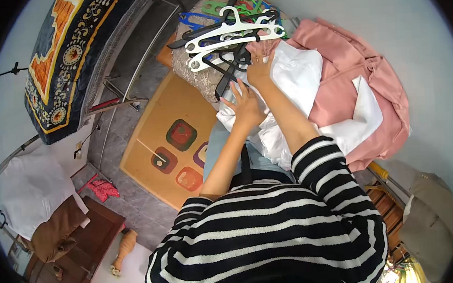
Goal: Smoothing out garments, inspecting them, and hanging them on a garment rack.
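White cloth (pixel 300 68), probably a garment, lies rumpled in front of me, partly over a pink garment (pixel 358 69). My left hand (pixel 246 107) rests on the white cloth's near left part with its fingers spread. Farther forward, my right hand (pixel 259 70) lies flat on the cloth's far left edge, its fingers stretched toward the hangers. Just beyond my hands is a pile of hangers: a white hanger (pixel 234 29) on top, black hangers (pixel 227 86) beside and under it. Neither hand holds anything that I can see.
A patterned beige cloth (pixel 190 70) lies under the hangers, with green hangers (pixel 248 4) and a blue hanger (pixel 192 21) behind. An orange mat (pixel 147 134) is on the grey floor to the left. A patterned dark cloth (pixel 73 57) hangs on a metal rack. Brown and white clothes hang lower left.
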A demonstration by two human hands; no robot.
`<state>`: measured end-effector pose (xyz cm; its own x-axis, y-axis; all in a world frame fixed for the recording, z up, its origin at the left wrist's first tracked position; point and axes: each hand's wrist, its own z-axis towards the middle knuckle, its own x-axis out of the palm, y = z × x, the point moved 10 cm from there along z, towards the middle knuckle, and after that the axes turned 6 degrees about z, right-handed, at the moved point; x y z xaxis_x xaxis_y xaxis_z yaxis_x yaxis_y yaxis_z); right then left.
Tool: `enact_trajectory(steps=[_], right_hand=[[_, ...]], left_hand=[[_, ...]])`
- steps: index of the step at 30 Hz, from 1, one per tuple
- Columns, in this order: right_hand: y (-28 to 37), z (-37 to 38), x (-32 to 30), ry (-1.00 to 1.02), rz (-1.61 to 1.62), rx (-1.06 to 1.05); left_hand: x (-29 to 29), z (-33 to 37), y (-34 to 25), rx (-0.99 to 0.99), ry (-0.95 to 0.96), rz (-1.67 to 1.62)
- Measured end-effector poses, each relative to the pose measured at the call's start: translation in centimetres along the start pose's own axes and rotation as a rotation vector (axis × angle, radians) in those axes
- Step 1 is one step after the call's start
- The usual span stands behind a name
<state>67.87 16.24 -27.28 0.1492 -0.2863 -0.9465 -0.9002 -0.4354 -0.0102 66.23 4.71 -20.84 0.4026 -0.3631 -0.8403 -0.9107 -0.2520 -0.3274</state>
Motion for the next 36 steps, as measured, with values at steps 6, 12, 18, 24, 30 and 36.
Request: enact_trajectory(steps=[6, 12, 18, 24, 30, 36], right_hand=[[0.1, -2.4, 1.3, -0.026, -0.019, 0.023], [-1.1, -1.6, 0.2, 0.016, 0.125, 0.098], [-2.4, -0.4, 0.0, 0.026, 0.15, 0.137], [-3.1, 2.1, 0.8, -0.025, 0.045, 0.16], [-3.5, 4.2, 0.0, -0.144, 0.099, 0.12], [-4.9, 4.1, 0.6, -0.084, 0.066, 0.133]], left_hand=[[0.3, 3.8, 7.2, -0.031, 0.058, -0.014], [2.6, 7.9, 6.2, 0.047, -0.187, 0.239], [-0.2, 6.4, 6.8, -0.173, -0.434, -0.087], [3.7, 4.5, 4.8, -0.168, -0.06, -0.127], [4.6, 3.0, 2.7, -0.056, -0.061, -0.201], [6.0, 1.3, 0.5, 0.014, -0.003, -0.229]])
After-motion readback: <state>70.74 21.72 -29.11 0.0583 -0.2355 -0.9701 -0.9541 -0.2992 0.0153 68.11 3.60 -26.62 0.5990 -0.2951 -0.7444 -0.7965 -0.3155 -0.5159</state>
